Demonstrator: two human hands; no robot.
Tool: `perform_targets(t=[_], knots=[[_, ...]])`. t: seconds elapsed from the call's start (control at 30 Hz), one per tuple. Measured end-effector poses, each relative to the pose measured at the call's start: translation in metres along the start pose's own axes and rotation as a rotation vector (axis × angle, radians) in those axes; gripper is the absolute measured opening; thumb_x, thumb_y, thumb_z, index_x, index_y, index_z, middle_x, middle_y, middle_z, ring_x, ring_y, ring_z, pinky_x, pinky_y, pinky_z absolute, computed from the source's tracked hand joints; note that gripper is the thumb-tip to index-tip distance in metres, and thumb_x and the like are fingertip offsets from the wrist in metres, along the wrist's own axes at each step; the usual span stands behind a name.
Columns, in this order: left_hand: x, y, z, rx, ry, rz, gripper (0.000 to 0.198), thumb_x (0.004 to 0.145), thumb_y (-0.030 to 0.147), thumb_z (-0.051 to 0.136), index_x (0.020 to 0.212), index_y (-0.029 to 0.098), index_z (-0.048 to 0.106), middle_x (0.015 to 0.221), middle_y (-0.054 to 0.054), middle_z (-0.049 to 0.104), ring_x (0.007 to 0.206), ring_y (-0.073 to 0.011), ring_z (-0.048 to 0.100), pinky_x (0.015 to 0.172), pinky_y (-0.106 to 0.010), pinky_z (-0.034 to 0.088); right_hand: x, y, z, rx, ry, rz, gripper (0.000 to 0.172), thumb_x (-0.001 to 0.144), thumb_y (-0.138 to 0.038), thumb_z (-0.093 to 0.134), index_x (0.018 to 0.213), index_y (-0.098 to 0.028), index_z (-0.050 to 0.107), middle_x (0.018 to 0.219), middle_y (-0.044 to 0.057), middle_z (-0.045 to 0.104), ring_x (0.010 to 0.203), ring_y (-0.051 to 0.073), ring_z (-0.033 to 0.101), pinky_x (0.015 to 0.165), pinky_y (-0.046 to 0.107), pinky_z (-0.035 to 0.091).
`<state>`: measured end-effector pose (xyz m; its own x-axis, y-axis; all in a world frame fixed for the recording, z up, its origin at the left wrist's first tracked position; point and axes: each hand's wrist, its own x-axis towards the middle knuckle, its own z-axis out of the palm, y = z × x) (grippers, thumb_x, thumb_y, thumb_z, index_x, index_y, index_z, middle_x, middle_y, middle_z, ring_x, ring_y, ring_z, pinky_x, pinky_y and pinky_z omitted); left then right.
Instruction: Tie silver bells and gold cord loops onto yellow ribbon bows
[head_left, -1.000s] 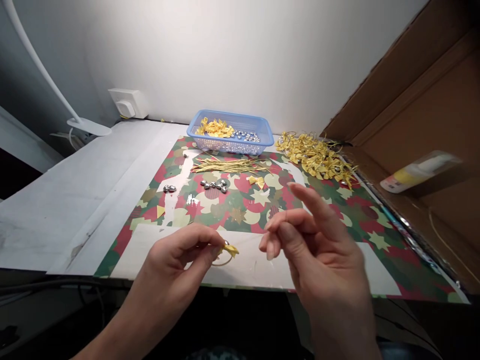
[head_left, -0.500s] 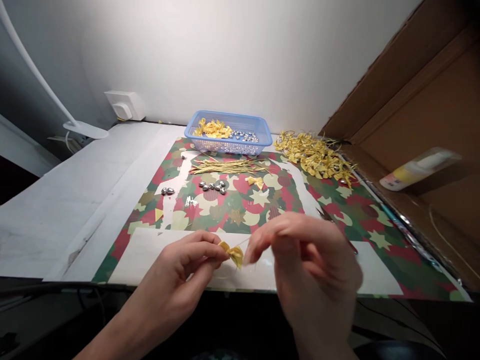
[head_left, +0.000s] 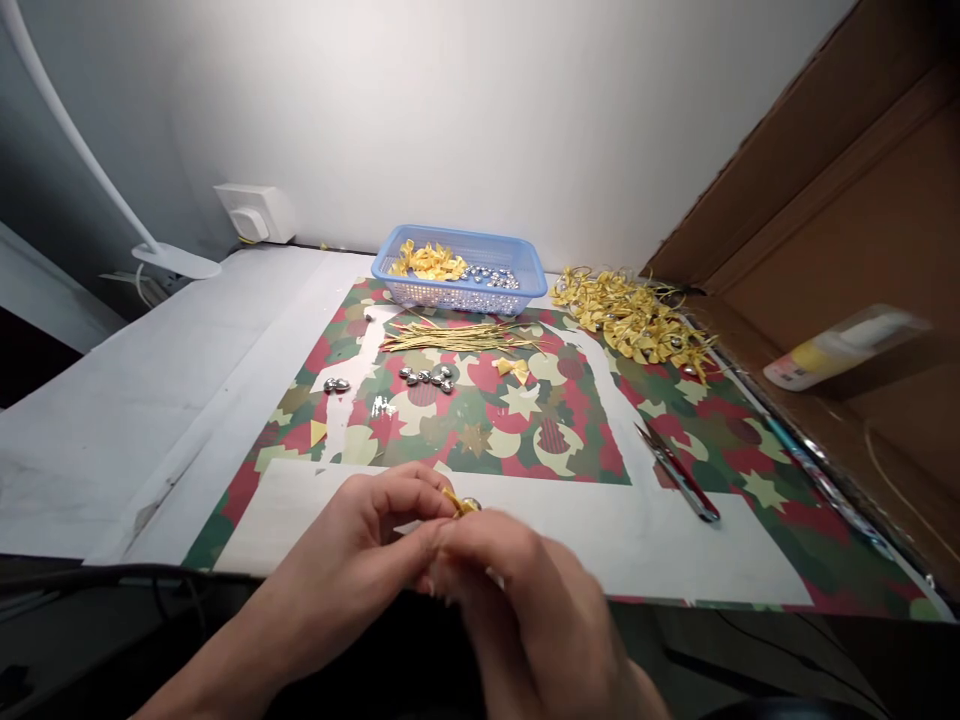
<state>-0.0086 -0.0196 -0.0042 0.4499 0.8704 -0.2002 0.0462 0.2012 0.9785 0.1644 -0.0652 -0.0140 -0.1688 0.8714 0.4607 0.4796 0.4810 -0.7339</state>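
My left hand (head_left: 375, 535) pinches a small yellow ribbon bow (head_left: 459, 501) with a silver bead on it, just above the near edge of the patterned mat (head_left: 577, 440). My right hand (head_left: 517, 590) is closed and pressed against the left hand's fingertips, its fingers on the same bow. Both hands hover over the white strip at the front of the mat.
A blue basket (head_left: 469, 290) with yellow bows and silver beads stands at the back. Gold strings (head_left: 457, 338), silver beads (head_left: 427, 376) and a loose bow (head_left: 514, 368) lie mid-mat. A heap of finished bows (head_left: 630, 312) is back right. Tweezers (head_left: 679, 472) lie right; a glue bottle (head_left: 840, 348) rests on cardboard.
My right hand has come down from open and raised to closed against the left hand at the bow. The tweezers, earlier hidden behind it, now show.
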Motion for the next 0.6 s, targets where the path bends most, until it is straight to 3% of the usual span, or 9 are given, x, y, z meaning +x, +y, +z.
perform_targets(t=[0.07,0.13,0.27,0.43,0.6], knots=[[-0.003,0.001,0.001,-0.004,-0.021,0.002,0.019,0.093,0.026,0.068,0.078,0.021,0.08,0.09,-0.004,0.064,0.077,-0.0172,0.061,0.059,-0.022,0.05,0.007,0.004,-0.007,0.004,-0.028,-0.118,0.021,0.096,-0.01,0.052,0.102,-0.027,0.062,0.082,-0.001,0.071,0.074,0.016,0.067,0.069,0.027,0.056],[-0.006,0.001,0.0,0.012,-0.034,0.026,0.02,0.095,0.026,0.067,0.081,0.022,0.081,0.094,-0.004,0.066,0.083,-0.0179,0.062,0.065,-0.023,0.052,0.01,0.008,-0.011,-0.039,-0.02,-0.161,0.024,0.094,-0.002,0.052,0.099,-0.022,0.064,0.087,0.003,0.07,0.078,0.017,0.065,0.07,0.028,0.055],[-0.009,0.002,-0.001,0.05,-0.043,0.047,0.022,0.099,0.025,0.063,0.087,0.022,0.081,0.095,-0.004,0.071,0.092,-0.0193,0.065,0.082,-0.027,0.051,0.006,0.014,-0.006,-0.159,0.045,-0.107,0.025,0.094,0.0,0.053,0.095,-0.018,0.071,0.086,0.006,0.062,0.073,0.016,0.059,0.061,0.027,0.051],[-0.01,0.002,-0.002,0.063,-0.035,-0.022,0.022,0.1,0.034,0.063,0.084,0.021,0.073,0.093,-0.003,0.073,0.095,-0.0221,0.066,0.082,-0.03,0.051,0.002,0.016,-0.001,-0.311,0.11,-0.173,0.024,0.093,0.001,0.055,0.097,-0.014,0.074,0.078,0.006,0.06,0.069,0.016,0.055,0.058,0.027,0.047],[-0.011,0.001,-0.005,0.089,-0.039,-0.045,0.026,0.1,0.039,0.062,0.084,0.021,0.07,0.09,-0.002,0.071,0.093,-0.0214,0.065,0.085,-0.03,0.053,0.005,0.016,-0.006,-0.382,0.068,-0.205,0.028,0.094,0.0,0.051,0.096,-0.014,0.075,0.075,0.006,0.06,0.066,0.016,0.054,0.054,0.026,0.043]])
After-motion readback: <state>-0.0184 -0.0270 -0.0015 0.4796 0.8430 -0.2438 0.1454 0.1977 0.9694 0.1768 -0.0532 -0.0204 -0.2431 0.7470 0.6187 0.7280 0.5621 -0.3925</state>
